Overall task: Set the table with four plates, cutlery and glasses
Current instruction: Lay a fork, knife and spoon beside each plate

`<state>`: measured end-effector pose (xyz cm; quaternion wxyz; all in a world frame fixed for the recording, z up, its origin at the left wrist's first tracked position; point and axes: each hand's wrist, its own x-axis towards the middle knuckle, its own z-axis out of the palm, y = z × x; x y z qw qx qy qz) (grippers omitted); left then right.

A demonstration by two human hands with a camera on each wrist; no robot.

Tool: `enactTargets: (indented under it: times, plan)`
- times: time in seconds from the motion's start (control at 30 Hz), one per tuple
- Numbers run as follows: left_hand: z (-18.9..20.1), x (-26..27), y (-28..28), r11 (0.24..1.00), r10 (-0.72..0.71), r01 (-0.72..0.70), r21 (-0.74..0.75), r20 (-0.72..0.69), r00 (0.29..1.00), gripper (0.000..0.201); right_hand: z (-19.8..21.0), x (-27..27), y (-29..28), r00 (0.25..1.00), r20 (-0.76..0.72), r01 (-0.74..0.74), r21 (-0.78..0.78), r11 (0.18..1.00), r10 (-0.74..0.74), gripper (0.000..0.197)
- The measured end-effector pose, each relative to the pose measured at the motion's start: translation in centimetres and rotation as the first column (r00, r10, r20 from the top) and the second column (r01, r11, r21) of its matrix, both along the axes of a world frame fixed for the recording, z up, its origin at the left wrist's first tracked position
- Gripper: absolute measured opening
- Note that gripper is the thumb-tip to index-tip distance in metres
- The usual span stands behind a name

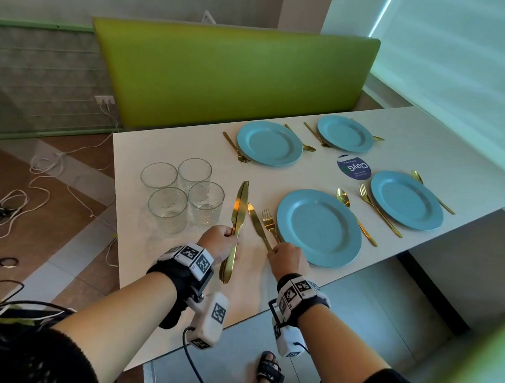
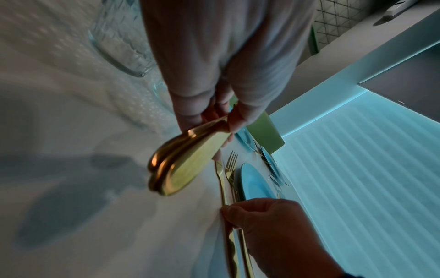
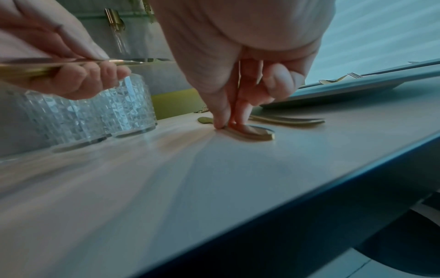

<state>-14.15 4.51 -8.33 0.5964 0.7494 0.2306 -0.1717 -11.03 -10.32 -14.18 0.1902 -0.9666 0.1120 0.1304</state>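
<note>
Green bench backrest [image 1: 232,76]; round blue sticker [image 1: 354,167]; floor cables [image 1: 40,169].

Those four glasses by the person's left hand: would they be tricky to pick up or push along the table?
The glasses look rigid and probably breakable, being clear glass. They stand close together, so pushing one would likely knock its neighbours. Their walls are ribbed, which may help a grip, and their short, wide shape suggests they would slide rather than tip.

four blue plates [image 1: 318,228], gold cutlery [image 1: 260,224], glasses [image 1: 185,193]
</note>
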Motion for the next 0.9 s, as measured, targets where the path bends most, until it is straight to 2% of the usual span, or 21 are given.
enactTargets:
  times: [0.3,0.47,0.67,0.77,0.9]
  plan:
    - [0.0,-0.4,0.5,1.000,-0.004,0.004,0.003,-0.005,1.000,0.021,-0.1,0.4,-0.3,1.000,0.002,-0.008,-0.024,1.000,0.008,0.022]
    - [-0.1,-0.5,0.6,1.000,-0.006,0.006,0.006,0.009,1.000,0.007,-0.2,0.5,-0.5,1.000,0.005,-0.019,-0.043,0.999,0.019,0.023]
    - [-0.6,-0.7,0.7,1.000,0.013,-0.013,-0.004,0.002,1.000,0.008,-0.2,0.6,-0.3,1.000,0.013,-0.001,-0.037,0.999,0.001,0.022]
    - [-0.8,-0.9,0.6,1.000,0.001,-0.001,0.008,-0.012,1.000,0.018,-0.2,0.6,-0.3,1.000,0.013,-0.002,-0.041,0.999,0.003,0.022]
    - [-0.7,-1.1,0.4,1.000,0.001,-0.001,0.004,-0.013,1.000,0.020,0.1,0.5,-0.5,1.000,0.013,-0.009,-0.046,0.999,0.010,0.022]
